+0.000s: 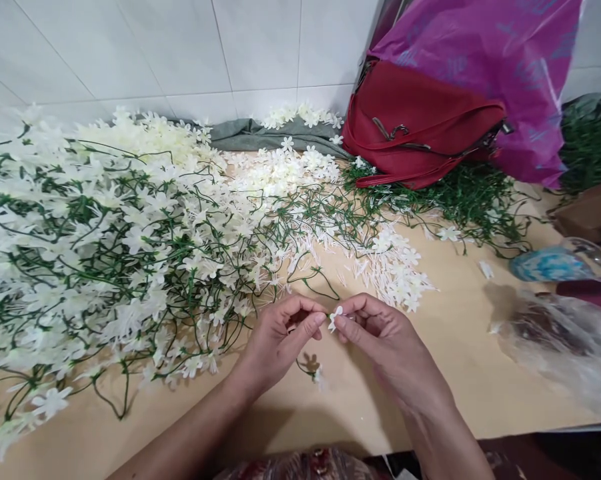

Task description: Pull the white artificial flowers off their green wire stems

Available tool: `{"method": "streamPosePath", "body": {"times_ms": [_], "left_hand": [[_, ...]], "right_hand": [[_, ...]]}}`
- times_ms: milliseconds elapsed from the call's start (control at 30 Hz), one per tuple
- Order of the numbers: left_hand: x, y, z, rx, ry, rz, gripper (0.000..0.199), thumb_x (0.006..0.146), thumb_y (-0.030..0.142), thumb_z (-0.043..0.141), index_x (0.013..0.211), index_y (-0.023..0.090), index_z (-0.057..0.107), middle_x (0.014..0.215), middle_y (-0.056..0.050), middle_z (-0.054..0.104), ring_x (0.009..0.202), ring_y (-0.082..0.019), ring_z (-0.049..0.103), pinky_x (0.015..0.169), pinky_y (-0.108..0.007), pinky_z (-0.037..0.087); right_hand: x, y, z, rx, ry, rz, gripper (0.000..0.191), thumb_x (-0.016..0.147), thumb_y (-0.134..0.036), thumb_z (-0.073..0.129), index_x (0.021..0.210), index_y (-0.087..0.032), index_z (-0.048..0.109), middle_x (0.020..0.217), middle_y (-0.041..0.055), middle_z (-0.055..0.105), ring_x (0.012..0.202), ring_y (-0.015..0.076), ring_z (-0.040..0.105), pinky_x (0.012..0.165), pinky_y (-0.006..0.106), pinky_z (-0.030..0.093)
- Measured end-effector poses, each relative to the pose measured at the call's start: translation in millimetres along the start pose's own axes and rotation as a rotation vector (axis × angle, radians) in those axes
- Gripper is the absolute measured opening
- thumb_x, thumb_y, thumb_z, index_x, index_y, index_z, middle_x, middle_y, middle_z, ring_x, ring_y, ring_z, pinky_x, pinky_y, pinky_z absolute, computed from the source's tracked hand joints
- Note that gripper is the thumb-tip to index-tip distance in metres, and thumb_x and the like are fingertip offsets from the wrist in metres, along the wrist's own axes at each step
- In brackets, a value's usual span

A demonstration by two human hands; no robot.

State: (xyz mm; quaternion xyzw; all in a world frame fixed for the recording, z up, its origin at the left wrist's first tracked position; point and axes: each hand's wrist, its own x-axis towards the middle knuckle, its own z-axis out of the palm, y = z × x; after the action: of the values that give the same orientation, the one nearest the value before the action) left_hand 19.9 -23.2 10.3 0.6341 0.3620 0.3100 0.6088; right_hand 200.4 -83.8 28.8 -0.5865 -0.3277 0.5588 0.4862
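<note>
Between finger and thumb, my right hand (383, 337) pinches a small white artificial flower (335, 318). My left hand (283, 343) is closed at the fingertips just beside it, on a green artificial flower stem that is mostly hidden by the fingers. Below the left fingers hangs a green stem end with another white blossom (319, 377), slightly blurred. Both hands are close together over the tan tabletop (460, 360). Just beyond them lie a loose green stem (325, 272), scattered thin white stamens (363, 270) and loose white petals (400, 267).
A large heap of white flowers on green stems (130, 247) fills the left side. At the back stand a red handbag (420, 127) and a purple plastic bag (525, 80), near green stems (480, 193). A clear plastic bag (570, 347) and a blue-patterned item (550, 263) lie right.
</note>
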Motion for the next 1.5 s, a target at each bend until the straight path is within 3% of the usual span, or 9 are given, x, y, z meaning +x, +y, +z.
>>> {"method": "streamPosePath", "body": {"times_ms": [367, 700, 933, 1100, 1500], "left_hand": [[-3.2, -6.0, 4.5, 0.278, 0.031, 0.082, 0.021, 0.104, 0.027, 0.058, 0.088, 0.018, 0.070, 0.079, -0.001, 0.074, 0.076, -0.015, 0.069, 0.075, -0.027, 0.048], [-1.3, -7.5, 4.7, 0.223, 0.032, 0.094, 0.023, 0.106, 0.028, 0.056, 0.090, 0.017, 0.069, 0.081, -0.002, 0.076, 0.077, -0.016, 0.072, 0.076, -0.027, 0.052], [-1.0, -10.6, 3.3, 0.090, 0.022, 0.069, 0.021, 0.102, 0.028, 0.061, 0.115, 0.016, 0.071, 0.101, -0.008, 0.079, 0.087, -0.019, 0.076, 0.083, -0.031, 0.058], [-3.0, -7.4, 4.2, 0.075, 0.066, 0.043, 0.014, 0.100, 0.026, 0.064, 0.094, 0.018, 0.074, 0.089, -0.003, 0.081, 0.084, -0.016, 0.075, 0.080, -0.026, 0.056], [-2.6, -3.2, 5.5, 0.199, 0.060, 0.062, 0.021, 0.104, 0.025, 0.059, 0.091, 0.019, 0.074, 0.083, 0.000, 0.078, 0.077, -0.014, 0.070, 0.077, -0.026, 0.049]], "right_hand": [[9.0, 8.8, -4.0, -0.063, -0.065, 0.005, 0.020, 0.080, -0.038, 0.081, 0.081, -0.021, 0.071, 0.067, -0.0010, 0.065, 0.067, 0.0150, 0.058, 0.069, 0.033, 0.046], [13.6, 5.7, 2.6, -0.014, -0.068, 0.013, 0.025, 0.078, -0.041, 0.084, 0.080, -0.020, 0.069, 0.065, -0.0020, 0.068, 0.066, 0.0140, 0.062, 0.071, 0.031, 0.052], [18.7, 3.1, -3.9, 0.032, -0.086, 0.021, 0.039, 0.075, -0.049, 0.090, 0.094, -0.021, 0.071, 0.067, -0.0010, 0.074, 0.070, 0.0153, 0.067, 0.079, 0.033, 0.053], [19.3, -0.2, -5.7, 0.051, -0.138, 0.028, 0.035, 0.075, -0.049, 0.090, 0.089, -0.021, 0.073, 0.070, -0.0009, 0.075, 0.071, 0.0147, 0.067, 0.080, 0.032, 0.052], [21.1, 2.2, -7.9, -0.073, -0.137, 0.065, 0.033, 0.083, -0.051, 0.083, 0.087, -0.021, 0.071, 0.069, 0.0001, 0.075, 0.073, 0.0170, 0.068, 0.080, 0.032, 0.051]]}}
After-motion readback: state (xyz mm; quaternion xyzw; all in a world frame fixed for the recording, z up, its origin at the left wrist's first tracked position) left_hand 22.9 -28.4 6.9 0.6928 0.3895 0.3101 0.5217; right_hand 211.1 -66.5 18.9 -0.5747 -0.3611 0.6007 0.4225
